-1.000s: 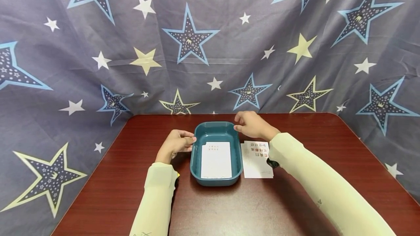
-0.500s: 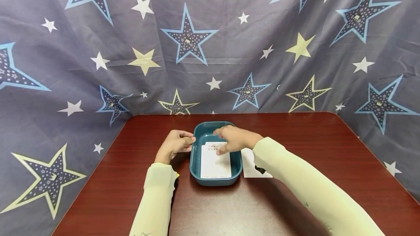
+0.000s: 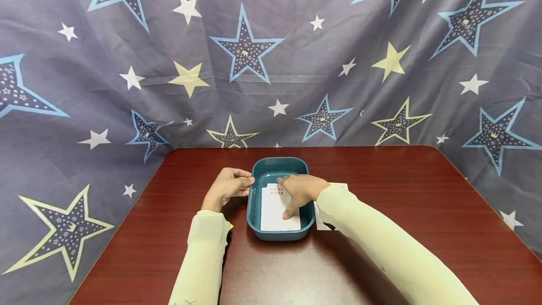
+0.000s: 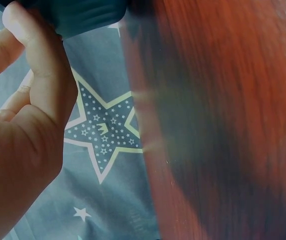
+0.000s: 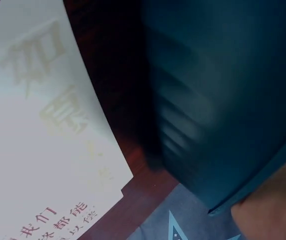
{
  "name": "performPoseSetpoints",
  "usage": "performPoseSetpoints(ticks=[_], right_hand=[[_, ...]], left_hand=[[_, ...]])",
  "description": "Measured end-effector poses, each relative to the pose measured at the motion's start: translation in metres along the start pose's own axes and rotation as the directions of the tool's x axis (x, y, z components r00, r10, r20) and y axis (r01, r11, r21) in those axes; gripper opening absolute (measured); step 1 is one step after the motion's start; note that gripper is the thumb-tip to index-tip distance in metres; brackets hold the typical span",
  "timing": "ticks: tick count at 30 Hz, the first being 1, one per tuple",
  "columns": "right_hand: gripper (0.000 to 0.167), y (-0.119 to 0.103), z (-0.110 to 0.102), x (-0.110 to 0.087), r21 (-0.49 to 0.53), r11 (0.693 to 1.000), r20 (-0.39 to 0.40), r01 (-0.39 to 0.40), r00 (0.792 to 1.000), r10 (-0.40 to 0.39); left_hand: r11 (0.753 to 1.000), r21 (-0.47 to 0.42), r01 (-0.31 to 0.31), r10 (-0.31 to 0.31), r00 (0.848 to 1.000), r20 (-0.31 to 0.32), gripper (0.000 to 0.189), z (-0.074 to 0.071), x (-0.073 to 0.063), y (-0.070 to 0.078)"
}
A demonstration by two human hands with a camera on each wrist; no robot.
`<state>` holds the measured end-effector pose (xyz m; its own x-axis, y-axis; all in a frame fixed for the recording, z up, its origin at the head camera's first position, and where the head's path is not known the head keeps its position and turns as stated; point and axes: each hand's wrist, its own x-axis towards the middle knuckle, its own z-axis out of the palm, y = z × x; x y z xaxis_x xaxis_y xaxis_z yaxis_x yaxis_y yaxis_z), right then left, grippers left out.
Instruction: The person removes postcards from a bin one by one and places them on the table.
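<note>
A teal rectangular tray sits on the table with white printed cards inside it. My left hand is at the tray's left side, its thumb and fingertips right at the outer wall. Over the cards, my right hand reaches down into the tray. Its thumb is low on the top card and the fingers are spread toward the card's far edge. More white cards with red and gold characters lie just right of the tray, partly hidden in the head view by the right sleeve.
The reddish-brown wooden table ends at a grey star-print cloth behind and at both sides. A black band shows under the right wrist, and a small yellow corner by the left.
My right hand has moved left and down from the tray's far right rim, over the cards and onto them. The left hand and the tray stay in place.
</note>
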<state>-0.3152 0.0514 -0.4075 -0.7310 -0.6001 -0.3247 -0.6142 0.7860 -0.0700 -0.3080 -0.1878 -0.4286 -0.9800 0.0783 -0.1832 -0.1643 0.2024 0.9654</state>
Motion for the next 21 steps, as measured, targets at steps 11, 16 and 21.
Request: performPoseSetpoints(ticks=[11,16,21], right_hand=[[0.13,0.0007,0.0054,-0.0021,-0.045,0.999,-0.005,-0.018,1.0,0.018],[0.132,-0.0003,0.0069,-0.0038,-0.067,0.998,-0.039,-0.013,0.999,0.01],[0.127,-0.0054,0.0053,-0.0057,-0.074,0.997,-0.102,-0.012,0.995,0.005]], left_hand=[[1.0,-0.007,-0.001,0.001,1.0,0.006,0.034,0.0016,-0.0019,0.0003],[1.0,0.006,0.004,-0.004,1.0,-0.009,0.032,0.0018,-0.0001,-0.0006],[1.0,0.004,0.007,-0.006,1.0,-0.006,0.035,-0.0006,0.0018,-0.0017]])
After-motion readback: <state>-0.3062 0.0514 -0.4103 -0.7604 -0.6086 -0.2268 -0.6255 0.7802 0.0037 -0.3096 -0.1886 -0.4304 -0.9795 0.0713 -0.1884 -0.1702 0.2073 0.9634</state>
